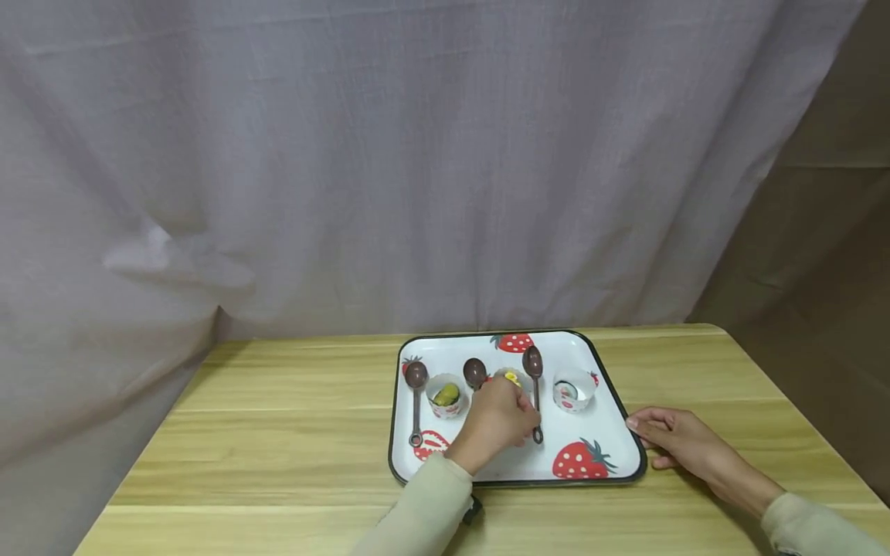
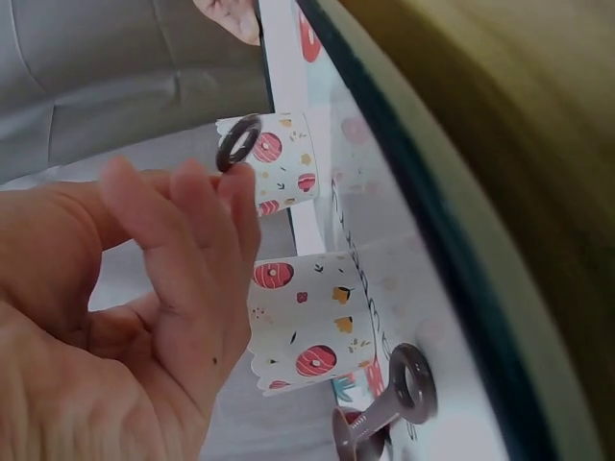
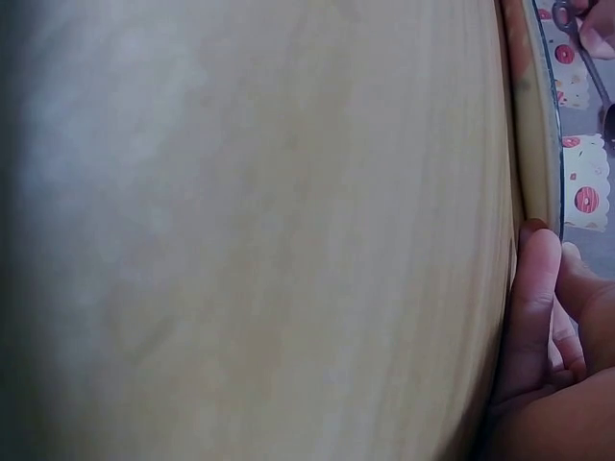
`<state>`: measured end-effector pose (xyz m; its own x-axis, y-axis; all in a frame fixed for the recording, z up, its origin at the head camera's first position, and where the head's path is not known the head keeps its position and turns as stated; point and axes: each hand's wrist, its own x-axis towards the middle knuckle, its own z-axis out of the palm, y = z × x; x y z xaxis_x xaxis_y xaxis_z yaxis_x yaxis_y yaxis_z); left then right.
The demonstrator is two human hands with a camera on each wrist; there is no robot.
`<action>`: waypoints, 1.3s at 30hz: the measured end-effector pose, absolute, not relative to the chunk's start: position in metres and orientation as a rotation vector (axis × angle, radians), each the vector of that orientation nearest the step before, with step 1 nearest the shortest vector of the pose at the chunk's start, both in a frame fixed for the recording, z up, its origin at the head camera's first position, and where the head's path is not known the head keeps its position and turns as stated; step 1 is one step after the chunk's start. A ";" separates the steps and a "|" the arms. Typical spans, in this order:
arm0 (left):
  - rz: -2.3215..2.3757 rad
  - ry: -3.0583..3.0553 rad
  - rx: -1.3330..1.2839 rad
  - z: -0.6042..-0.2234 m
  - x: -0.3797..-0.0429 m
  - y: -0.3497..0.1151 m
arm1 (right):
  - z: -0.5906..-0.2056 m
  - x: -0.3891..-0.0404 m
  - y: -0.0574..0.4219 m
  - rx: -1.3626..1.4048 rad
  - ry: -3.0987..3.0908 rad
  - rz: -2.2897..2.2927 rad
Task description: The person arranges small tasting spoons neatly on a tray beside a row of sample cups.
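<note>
My left hand [image 1: 495, 421] reaches over a white strawberry-print tray [image 1: 487, 467]. Its fingertips pinch the handle of the rightmost brown spoon [image 1: 532, 361], whose ring end shows just past them in the left wrist view. Behind the hand lies a second brown spoon [image 1: 475, 372], its handle hidden in the head view. Next to the fingers stands a paper cup [image 2: 312, 331] with something yellow in it, partly covered by the hand. At the tray's right edge, my right hand [image 1: 684, 442] grips the rim between thumb and fingers.
Farther left on the tray are a third brown spoon [image 1: 416, 376] and a paper cup [image 1: 446, 409] holding something yellow-green. Another paper cup [image 1: 574, 396], with a green-edged piece inside, stands to the right. A wooden table [image 1: 278, 440] lies beneath; a grey curtain [image 1: 417, 170] hangs behind.
</note>
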<state>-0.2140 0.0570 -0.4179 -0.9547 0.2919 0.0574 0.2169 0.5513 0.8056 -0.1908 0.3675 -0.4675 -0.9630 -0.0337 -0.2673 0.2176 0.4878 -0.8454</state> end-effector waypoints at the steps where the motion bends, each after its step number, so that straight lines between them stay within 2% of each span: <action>1: 1.363 2.703 0.432 -0.419 -0.213 0.059 | -0.468 -0.191 0.368 0.155 2.487 -1.463; 18: 1.172 2.793 0.315 -0.423 -0.204 0.084 | -0.469 -0.191 0.372 0.127 2.483 -1.463; 26: 1.008 2.909 0.390 -0.427 -0.203 0.084 | -0.469 -0.192 0.370 0.129 2.473 -1.476; 31: 0.752 3.037 0.589 -0.427 -0.196 0.080 | -0.467 -0.192 0.369 0.152 2.487 -1.456; 39: 0.025 3.226 1.202 -0.430 -0.180 0.065 | -0.467 -0.191 0.365 0.168 2.514 -1.442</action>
<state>-0.1805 0.0645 -0.4303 -0.7168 0.6374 0.2827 0.6417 0.7616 -0.0902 -0.1907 0.3650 -0.4666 -0.9652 -0.0185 -0.2610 0.2160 0.5068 -0.8346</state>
